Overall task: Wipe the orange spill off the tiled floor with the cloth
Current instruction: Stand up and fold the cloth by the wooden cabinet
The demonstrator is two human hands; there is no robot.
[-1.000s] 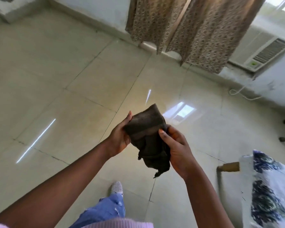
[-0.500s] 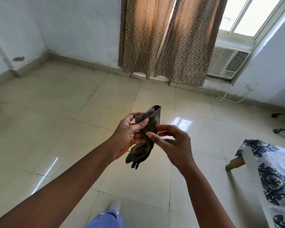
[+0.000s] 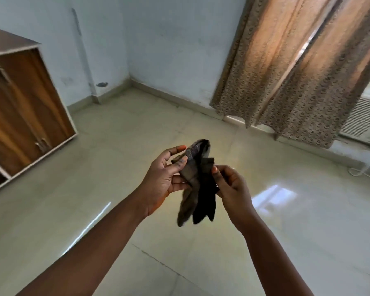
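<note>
A dark brown cloth (image 3: pixel 198 184) hangs in the air in front of me, folded over at the top with loose ends dangling. My left hand (image 3: pixel 165 178) grips its upper left part between thumb and fingers. My right hand (image 3: pixel 231 186) pinches its right edge. Both hands are held well above the pale tiled floor (image 3: pixel 137 135). No orange spill shows anywhere on the floor in this view.
A brown wooden cabinet (image 3: pixel 24 103) stands at the left against the blue wall. Patterned curtains (image 3: pixel 297 71) hang at the back right, with an air-conditioning unit (image 3: pixel 363 124) and a white cord (image 3: pixel 359 169) beside them.
The view has swung left and up, bringing the cabinet in and losing the patterned bed at the right. The cloth went from bunched between both hands to hanging longer.
</note>
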